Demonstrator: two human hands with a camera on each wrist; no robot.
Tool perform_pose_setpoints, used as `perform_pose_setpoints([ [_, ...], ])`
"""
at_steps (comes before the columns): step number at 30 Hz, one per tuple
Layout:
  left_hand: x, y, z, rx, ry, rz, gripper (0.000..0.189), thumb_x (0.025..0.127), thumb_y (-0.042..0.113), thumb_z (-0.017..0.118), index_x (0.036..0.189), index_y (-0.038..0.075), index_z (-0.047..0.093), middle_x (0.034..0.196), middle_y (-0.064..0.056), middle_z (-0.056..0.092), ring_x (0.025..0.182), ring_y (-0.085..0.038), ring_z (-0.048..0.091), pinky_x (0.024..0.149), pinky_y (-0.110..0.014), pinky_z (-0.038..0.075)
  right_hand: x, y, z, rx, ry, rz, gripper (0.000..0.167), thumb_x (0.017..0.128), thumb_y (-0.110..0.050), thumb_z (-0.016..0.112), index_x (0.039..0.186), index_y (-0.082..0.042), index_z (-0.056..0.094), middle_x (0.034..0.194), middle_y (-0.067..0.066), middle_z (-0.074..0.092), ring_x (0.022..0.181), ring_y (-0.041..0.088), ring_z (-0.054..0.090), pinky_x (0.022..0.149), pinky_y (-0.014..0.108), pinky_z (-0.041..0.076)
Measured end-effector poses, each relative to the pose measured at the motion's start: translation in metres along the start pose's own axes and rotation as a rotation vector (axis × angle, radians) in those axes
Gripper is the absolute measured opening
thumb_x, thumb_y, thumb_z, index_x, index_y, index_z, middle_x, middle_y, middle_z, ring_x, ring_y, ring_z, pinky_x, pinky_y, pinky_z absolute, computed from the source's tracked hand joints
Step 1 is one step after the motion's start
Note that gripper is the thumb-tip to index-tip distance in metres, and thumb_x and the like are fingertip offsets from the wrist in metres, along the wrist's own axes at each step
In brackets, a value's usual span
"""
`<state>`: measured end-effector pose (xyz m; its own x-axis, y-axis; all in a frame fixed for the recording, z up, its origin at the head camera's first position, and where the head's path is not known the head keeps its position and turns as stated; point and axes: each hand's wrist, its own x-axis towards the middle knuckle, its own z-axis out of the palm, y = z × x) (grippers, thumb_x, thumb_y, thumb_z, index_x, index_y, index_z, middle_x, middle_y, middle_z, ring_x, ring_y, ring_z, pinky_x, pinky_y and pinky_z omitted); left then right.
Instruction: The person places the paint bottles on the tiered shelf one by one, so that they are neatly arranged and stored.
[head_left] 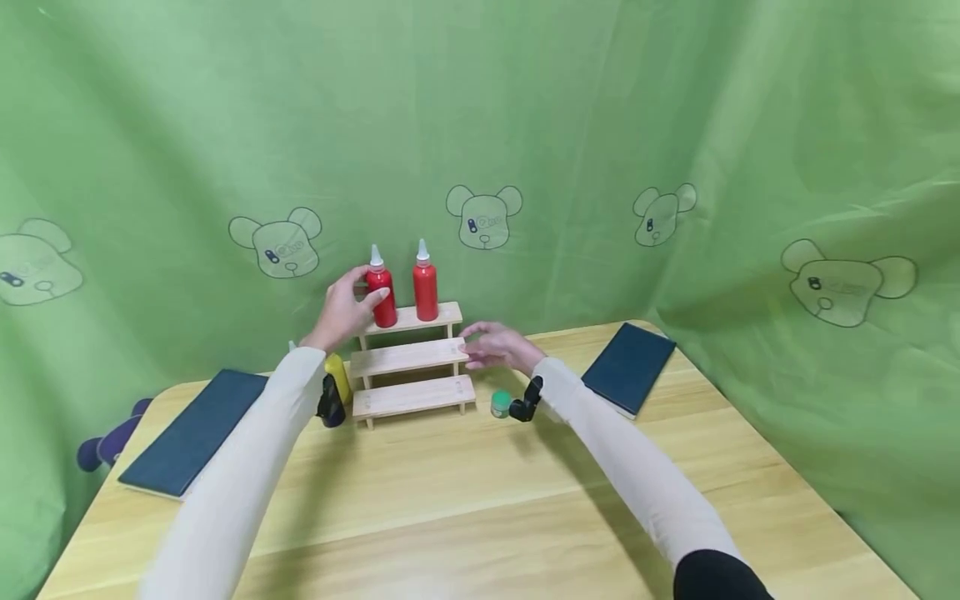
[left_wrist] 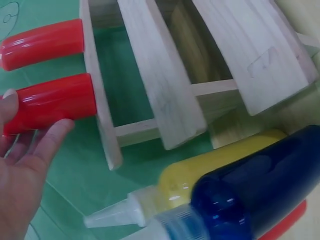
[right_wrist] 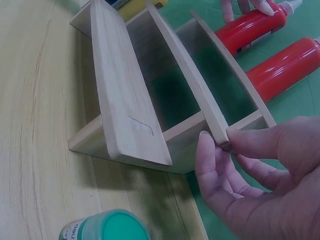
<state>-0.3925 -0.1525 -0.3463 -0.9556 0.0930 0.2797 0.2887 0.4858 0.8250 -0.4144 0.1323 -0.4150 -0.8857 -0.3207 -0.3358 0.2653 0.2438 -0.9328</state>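
Note:
A three-step wooden shelf (head_left: 408, 357) stands at the back of the table. Two red squeeze bottles with white nozzle caps are upright on its top step. My left hand (head_left: 347, 310) holds the left red bottle (head_left: 384, 310), thumb on one side and fingers on the other, its base at the board. To its right is the second red bottle (head_left: 426, 293), untouched. In the right wrist view my right hand (right_wrist: 265, 175) pinches the end of the middle step (right_wrist: 200, 95) between thumb and fingers.
Left of the shelf stand a yellow bottle (left_wrist: 175, 180) and a dark blue bottle (left_wrist: 270, 175), partly behind my left wrist in the head view. A green-lidded jar (head_left: 500, 403) sits right of it. Dark notebooks lie left (head_left: 202, 429) and right (head_left: 628, 367). A green curtain (head_left: 570, 167) hangs behind.

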Motion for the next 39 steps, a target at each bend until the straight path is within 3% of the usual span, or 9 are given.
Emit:
perform_pose_setpoints([
  [4, -0.002, 0.010, -0.008, 0.005, -0.036, -0.048, 0.073, 0.100, 0.012, 0.071, 0.161, 0.004, 0.032, 0.156, -0.024, 0.047, 0.143, -0.041, 0.047, 0.119, -0.056, 0.042, -0.002, -0.001, 0.002, 0.025, -0.002, 0.023, 0.048, 0.099, 0.006, 0.062, 0.145, 0.002, 0.048, 0.099, 0.011, 0.059, 0.076, 0.018, 0.064, 0.072, 0.024, 0.063],
  [8, -0.006, 0.016, -0.018, 0.004, -0.029, -0.070, 0.085, 0.098, 0.014, 0.074, 0.165, 0.007, 0.022, 0.163, -0.024, 0.038, 0.150, -0.041, 0.040, 0.122, -0.058, 0.037, -0.004, -0.003, 0.003, 0.037, 0.003, 0.024, 0.048, 0.099, 0.005, 0.063, 0.145, 0.001, 0.049, 0.098, 0.011, 0.060, 0.071, 0.017, 0.064, 0.069, 0.022, 0.062],
  [15, -0.026, 0.006, -0.036, 0.022, -0.041, -0.011, 0.073, 0.101, 0.019, 0.072, 0.161, 0.005, 0.033, 0.160, -0.023, 0.042, 0.147, -0.041, 0.042, 0.117, -0.058, 0.043, -0.006, -0.007, 0.003, 0.056, 0.000, 0.027, 0.049, 0.099, 0.008, 0.060, 0.146, 0.003, 0.046, 0.100, 0.011, 0.059, 0.075, 0.018, 0.065, 0.072, 0.023, 0.063],
  [25, -0.046, -0.009, -0.058, 0.032, 0.002, 0.093, 0.052, 0.102, 0.016, 0.069, 0.147, -0.001, 0.050, 0.144, -0.026, 0.057, 0.132, -0.043, 0.055, 0.113, -0.057, 0.047, 0.000, -0.007, 0.003, 0.100, -0.017, 0.032, 0.052, 0.099, 0.011, 0.059, 0.148, 0.004, 0.043, 0.104, 0.014, 0.061, 0.082, 0.020, 0.066, 0.080, 0.028, 0.064],
  [30, -0.056, -0.009, -0.068, 0.000, 0.049, 0.097, 0.050, 0.106, 0.019, 0.063, 0.150, 0.000, 0.046, 0.138, -0.023, 0.060, 0.123, -0.036, 0.061, 0.103, -0.044, 0.057, 0.002, -0.007, 0.005, 0.081, -0.024, 0.018, 0.051, 0.100, 0.010, 0.058, 0.148, 0.004, 0.043, 0.105, 0.014, 0.060, 0.083, 0.020, 0.065, 0.078, 0.026, 0.064],
  [35, -0.067, -0.014, -0.071, -0.101, 0.080, 0.058, 0.054, 0.110, 0.026, 0.055, 0.155, 0.001, 0.039, 0.139, -0.026, 0.058, 0.107, -0.016, 0.064, 0.087, -0.020, 0.060, 0.002, -0.006, 0.003, 0.073, -0.030, -0.004, 0.050, 0.100, 0.010, 0.056, 0.148, 0.005, 0.043, 0.105, 0.014, 0.059, 0.085, 0.021, 0.065, 0.078, 0.026, 0.064],
  [39, -0.076, -0.023, -0.069, -0.078, 0.091, 0.071, 0.051, 0.111, 0.027, 0.053, 0.153, 0.001, 0.041, 0.136, -0.027, 0.059, 0.100, -0.009, 0.065, 0.083, -0.017, 0.060, 0.002, -0.004, 0.002, 0.060, -0.033, 0.004, 0.049, 0.100, 0.009, 0.057, 0.146, 0.005, 0.042, 0.104, 0.013, 0.058, 0.082, 0.020, 0.065, 0.078, 0.025, 0.063],
])
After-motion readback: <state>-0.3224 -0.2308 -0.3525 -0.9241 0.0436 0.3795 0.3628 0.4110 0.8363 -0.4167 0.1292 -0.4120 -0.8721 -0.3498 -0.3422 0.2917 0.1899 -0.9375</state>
